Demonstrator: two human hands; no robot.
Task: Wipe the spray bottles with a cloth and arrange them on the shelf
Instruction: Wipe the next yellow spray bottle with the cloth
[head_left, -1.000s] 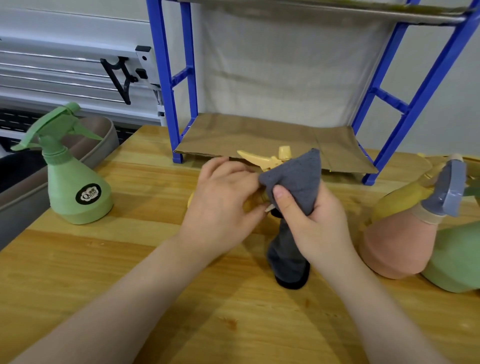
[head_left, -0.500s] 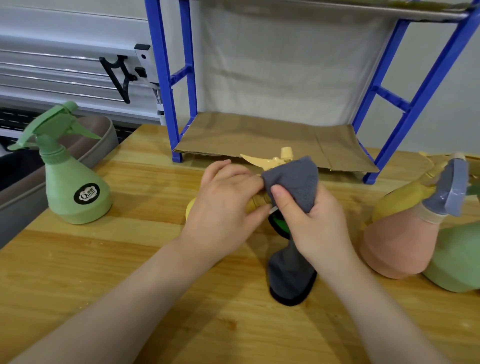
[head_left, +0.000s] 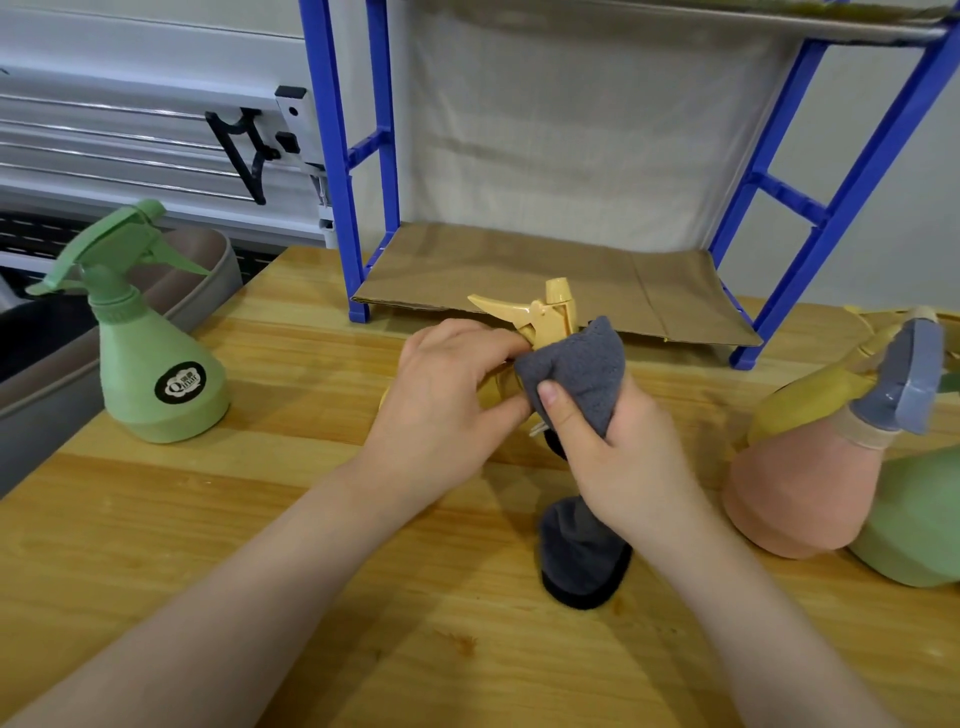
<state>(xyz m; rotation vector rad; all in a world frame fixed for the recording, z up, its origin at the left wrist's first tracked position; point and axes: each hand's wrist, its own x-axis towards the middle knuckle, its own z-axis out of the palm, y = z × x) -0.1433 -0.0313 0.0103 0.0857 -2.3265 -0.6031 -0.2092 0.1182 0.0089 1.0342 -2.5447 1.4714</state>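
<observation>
- 2 hands work at table centre: left hand (head_left: 441, 410) grips the yellow spray bottle (head_left: 545, 314); right hand (head_left: 618, 457) pinches the grey cloth (head_left: 576, 374) against its neck.
- Cloth tail hangs down to the wooden table (head_left: 260, 519).
- Green spray bottle (head_left: 150, 358) stands upright at left.
- Pink spray bottle (head_left: 800, 493) lies tilted at right.
- Blue shelf (head_left: 343, 171) stands behind.
</observation>
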